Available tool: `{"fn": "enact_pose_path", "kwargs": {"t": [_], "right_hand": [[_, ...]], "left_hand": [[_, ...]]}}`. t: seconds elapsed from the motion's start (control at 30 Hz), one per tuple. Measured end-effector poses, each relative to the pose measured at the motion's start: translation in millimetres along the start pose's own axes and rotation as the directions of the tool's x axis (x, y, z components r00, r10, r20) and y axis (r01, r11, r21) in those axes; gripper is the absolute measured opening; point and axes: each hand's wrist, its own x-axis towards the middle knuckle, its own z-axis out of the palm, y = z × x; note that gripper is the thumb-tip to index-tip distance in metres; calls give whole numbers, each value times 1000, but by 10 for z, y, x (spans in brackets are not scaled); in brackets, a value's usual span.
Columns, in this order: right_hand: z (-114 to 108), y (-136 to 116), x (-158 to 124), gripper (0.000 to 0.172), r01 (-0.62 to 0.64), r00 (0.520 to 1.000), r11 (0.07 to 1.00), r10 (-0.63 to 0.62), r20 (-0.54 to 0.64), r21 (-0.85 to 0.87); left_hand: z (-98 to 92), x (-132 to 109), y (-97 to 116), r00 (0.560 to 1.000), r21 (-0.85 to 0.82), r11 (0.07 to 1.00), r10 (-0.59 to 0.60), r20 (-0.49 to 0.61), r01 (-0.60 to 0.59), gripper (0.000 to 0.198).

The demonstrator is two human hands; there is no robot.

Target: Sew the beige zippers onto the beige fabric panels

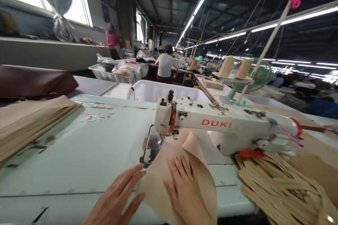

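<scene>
A beige sheet of fabric or soft leather (155, 186) lies under the head of a white sewing machine (195, 119), its right side curling upward. My right hand (185, 190) rests flat on this sheet with the fingers stretched toward the needle area. At the sheet's left edge is my left hand (120, 197), fingers spread, its tips close to the metal plate (153, 144) beside the needle. Whether the left fingertips touch the sheet is hard to tell. The needle itself is mostly hidden by the machine head.
A heap of beige strips (285, 190) lies at the right. Stacked beige sheets (31, 119) and a dark red piece (37, 81) are on the left. Behind the machine stands a white bin (169, 89). Thread cones (227, 66) sit on a stand. A person (165, 64) works farther back.
</scene>
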Motion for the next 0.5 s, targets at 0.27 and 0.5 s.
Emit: {"fn": "enact_pose_path", "kwargs": {"t": [0.27,0.5], "right_hand": [[61,-131,251,38,-247,955,935,191,-227,-254],[-429,152,8,41,-322,947,912,307,-98,-255]], "left_hand": [[225,209,222,965,52,965,252,65,-256,62],[504,290,-77,959,93,955,282,21,-282,57]]}}
